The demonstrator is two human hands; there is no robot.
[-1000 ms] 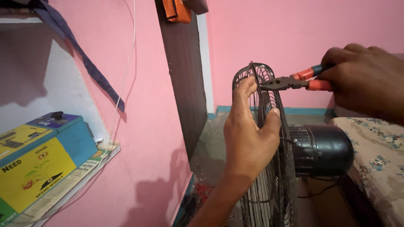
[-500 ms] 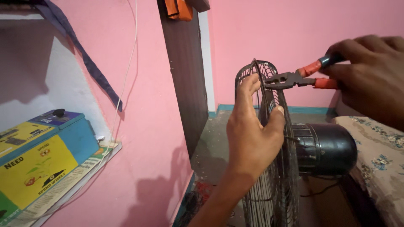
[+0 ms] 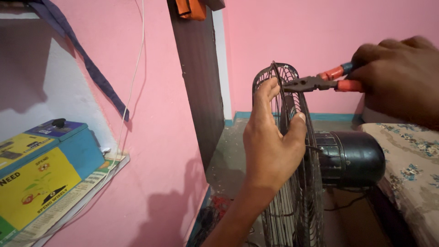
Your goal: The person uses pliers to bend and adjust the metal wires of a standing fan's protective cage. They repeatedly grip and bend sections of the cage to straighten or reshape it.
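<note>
The left hand (image 3: 270, 146) wrapped its fingers around the dark round wire fan guard (image 3: 292, 183), steadying it while the right hand (image 3: 402, 77) squeezed orange-handled metal pliers (image 3: 315, 83) against its rim

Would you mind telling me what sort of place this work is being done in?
Probably a room in a home rather than a workshop: pink painted walls, a bed or seat with a floral cover beside the fan, and a wall shelf holding a blue and yellow box on newspaper.
</note>
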